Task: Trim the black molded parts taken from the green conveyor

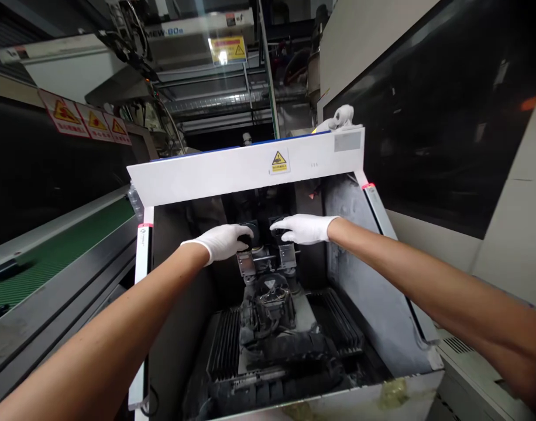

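Both hands wear white gloves and reach into the open machine bay. My left hand (224, 241) has its fingers curled over a dark round part (249, 233) on top of the left metal bracket (246, 264). My right hand (305, 228) rests its fingers on a second dark part (277, 224) above the right metal bracket (288, 256). A thin rod joins the area between the brackets. Below them stands the dusty mechanism (272, 298) with a black motor-like block and cables.
A white crossbar (215, 172) with a warning label spans the opening. Black bellows (226, 345) lie at the bay's bottom. A green conveyor (75, 245) runs at left. White crumpled gloves (343, 117) sit on the crossbar's right end. Light curtain posts (142, 257) flank the opening.
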Action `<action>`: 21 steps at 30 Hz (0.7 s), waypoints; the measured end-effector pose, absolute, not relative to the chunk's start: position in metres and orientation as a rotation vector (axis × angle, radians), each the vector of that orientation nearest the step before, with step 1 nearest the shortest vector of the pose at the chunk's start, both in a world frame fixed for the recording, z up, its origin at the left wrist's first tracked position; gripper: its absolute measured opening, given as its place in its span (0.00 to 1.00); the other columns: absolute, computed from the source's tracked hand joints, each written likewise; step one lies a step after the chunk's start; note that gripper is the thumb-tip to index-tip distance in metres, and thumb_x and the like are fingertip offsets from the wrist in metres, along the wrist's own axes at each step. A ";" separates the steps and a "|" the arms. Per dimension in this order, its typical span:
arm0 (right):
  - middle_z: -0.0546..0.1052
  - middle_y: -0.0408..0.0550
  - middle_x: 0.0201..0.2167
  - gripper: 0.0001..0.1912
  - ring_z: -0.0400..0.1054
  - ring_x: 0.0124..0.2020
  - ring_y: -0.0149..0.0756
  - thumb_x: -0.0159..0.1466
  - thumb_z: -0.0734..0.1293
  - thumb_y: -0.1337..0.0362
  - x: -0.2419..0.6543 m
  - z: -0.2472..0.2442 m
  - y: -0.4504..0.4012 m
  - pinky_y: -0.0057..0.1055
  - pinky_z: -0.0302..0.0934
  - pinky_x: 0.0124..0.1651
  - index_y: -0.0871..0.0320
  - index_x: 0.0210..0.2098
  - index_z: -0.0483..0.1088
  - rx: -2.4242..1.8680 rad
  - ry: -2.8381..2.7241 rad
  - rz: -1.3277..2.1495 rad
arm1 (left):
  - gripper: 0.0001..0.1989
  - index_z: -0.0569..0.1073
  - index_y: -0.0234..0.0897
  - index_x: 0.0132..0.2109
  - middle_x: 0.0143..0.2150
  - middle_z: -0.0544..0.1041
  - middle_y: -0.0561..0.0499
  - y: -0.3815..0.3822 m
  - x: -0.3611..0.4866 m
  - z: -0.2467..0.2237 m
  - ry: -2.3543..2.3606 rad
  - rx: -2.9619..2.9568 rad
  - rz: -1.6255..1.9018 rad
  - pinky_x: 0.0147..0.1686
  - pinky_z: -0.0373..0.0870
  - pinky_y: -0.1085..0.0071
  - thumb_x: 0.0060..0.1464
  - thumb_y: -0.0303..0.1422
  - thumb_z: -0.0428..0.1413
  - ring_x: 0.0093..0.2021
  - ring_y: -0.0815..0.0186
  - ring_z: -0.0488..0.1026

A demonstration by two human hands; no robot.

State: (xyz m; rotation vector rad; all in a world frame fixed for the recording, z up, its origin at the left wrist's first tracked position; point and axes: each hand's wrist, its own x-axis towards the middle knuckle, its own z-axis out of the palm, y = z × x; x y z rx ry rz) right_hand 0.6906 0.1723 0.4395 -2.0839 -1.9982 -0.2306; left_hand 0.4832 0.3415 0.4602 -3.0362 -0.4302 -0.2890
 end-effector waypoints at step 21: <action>0.64 0.56 0.67 0.40 0.71 0.58 0.49 0.60 0.66 0.78 0.668 0.404 0.156 0.41 0.68 0.61 0.59 0.71 0.55 -2.211 -1.895 -0.470 | 0.30 0.68 0.35 0.66 0.63 0.74 0.42 0.321 0.487 0.400 -0.585 -2.900 -0.719 0.60 0.73 0.54 0.56 0.26 0.53 0.59 0.47 0.76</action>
